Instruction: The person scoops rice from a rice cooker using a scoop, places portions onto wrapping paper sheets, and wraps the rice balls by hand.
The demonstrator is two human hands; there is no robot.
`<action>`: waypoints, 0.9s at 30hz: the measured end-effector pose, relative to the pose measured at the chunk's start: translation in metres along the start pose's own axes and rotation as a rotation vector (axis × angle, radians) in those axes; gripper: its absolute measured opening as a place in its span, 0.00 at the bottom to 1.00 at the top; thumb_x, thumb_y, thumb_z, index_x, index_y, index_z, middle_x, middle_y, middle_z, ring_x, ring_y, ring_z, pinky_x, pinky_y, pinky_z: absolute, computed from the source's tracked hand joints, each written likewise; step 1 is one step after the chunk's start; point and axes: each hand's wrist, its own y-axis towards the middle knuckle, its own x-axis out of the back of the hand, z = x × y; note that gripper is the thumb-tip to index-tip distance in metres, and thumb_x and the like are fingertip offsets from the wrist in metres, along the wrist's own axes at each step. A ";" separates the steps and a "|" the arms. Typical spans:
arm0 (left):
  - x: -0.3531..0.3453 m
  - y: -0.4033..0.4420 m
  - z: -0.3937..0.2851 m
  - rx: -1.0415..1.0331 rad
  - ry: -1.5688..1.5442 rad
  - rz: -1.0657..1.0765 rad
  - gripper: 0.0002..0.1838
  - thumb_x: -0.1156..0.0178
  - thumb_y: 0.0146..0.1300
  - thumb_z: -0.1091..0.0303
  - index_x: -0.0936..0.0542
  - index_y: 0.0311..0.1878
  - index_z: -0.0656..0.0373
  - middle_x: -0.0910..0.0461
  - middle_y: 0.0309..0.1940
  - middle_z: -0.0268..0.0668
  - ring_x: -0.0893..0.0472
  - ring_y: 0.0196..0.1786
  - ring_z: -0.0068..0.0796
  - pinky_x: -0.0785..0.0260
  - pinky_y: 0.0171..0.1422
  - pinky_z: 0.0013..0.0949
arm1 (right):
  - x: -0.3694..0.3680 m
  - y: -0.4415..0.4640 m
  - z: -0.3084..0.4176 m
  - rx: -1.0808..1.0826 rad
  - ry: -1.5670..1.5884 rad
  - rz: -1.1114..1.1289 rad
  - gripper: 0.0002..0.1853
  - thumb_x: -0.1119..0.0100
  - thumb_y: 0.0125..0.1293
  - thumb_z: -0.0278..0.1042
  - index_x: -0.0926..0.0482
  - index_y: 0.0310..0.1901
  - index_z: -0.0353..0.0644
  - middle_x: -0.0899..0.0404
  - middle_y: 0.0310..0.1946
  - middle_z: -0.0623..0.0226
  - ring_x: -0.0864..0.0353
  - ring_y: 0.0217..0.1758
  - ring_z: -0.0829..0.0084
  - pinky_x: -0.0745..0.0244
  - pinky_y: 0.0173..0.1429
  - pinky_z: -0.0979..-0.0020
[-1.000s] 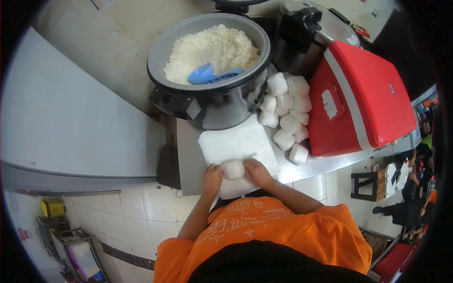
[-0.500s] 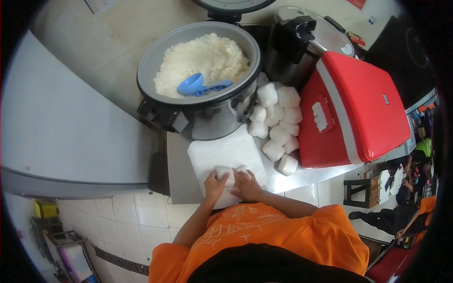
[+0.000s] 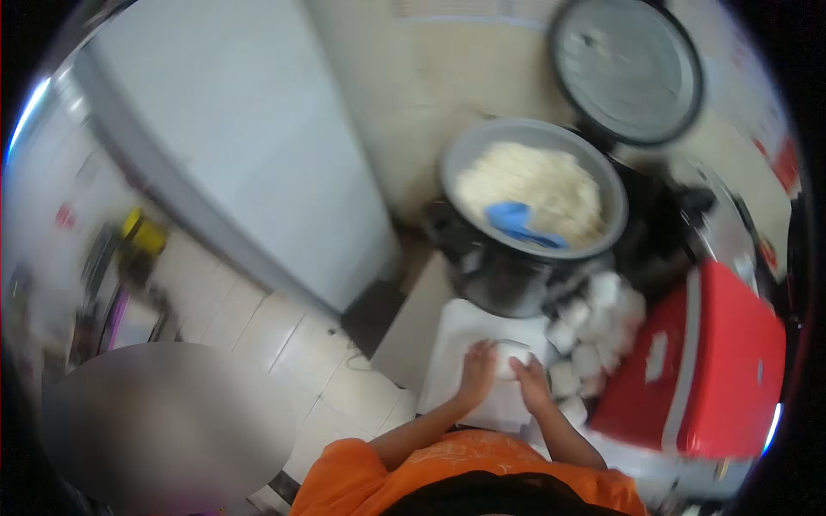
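Between my left hand (image 3: 478, 371) and my right hand (image 3: 533, 381) is a white paper-wrapped rice packet (image 3: 514, 354), with fingers of both closed around its sides. Below it lies a stack of white paper sheets (image 3: 454, 342) on the metal table. Just beyond stands a large rice cooker (image 3: 503, 284), its lid (image 3: 628, 69) raised. Cooked rice (image 3: 525, 176) fills its pot, and a blue scoop (image 3: 509, 217) rests on the rice. Several similar white packets (image 3: 589, 357) are heaped to the right. Motion blur softens the view.
A red cooler box (image 3: 731, 370) stands at the right, beside the packets. Behind it is a second cooker (image 3: 727, 215). A tall pale refrigerator (image 3: 249, 146) borders the left side, above a tiled floor (image 3: 284, 344). A grey blurred patch covers the lower left.
My head view has swung left, so the cooker and cooler appear farther right. The packet was pressed on the paper stack; now my hands hold it at both sides.
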 end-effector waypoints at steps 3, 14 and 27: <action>0.016 -0.014 -0.003 0.028 0.005 -0.160 0.22 0.62 0.71 0.59 0.29 0.55 0.67 0.32 0.56 0.51 0.35 0.60 0.46 0.47 0.67 0.41 | 0.023 0.034 -0.008 0.015 -0.061 0.060 0.21 0.46 0.64 0.44 0.27 0.49 0.33 0.22 0.43 0.63 0.24 0.43 0.70 0.30 0.50 0.68; 0.123 -0.134 0.001 0.509 0.126 -0.450 0.20 0.52 0.64 0.55 0.23 0.45 0.64 0.22 0.40 0.48 0.23 0.46 0.46 0.32 0.51 0.43 | 0.038 0.067 0.002 0.810 -1.144 0.039 0.22 0.43 0.55 0.27 0.30 0.53 0.37 0.30 0.46 0.51 0.31 0.51 0.52 0.37 0.53 0.56; 0.098 -0.510 0.089 1.452 0.213 -0.524 0.26 0.51 0.60 0.49 0.20 0.41 0.68 0.23 0.45 0.55 0.24 0.51 0.52 0.33 0.56 0.46 | -0.173 -0.058 -0.072 0.947 -0.869 1.268 0.05 0.44 0.57 0.33 0.22 0.32 0.42 0.23 0.28 0.59 0.23 0.33 0.58 0.29 0.38 0.59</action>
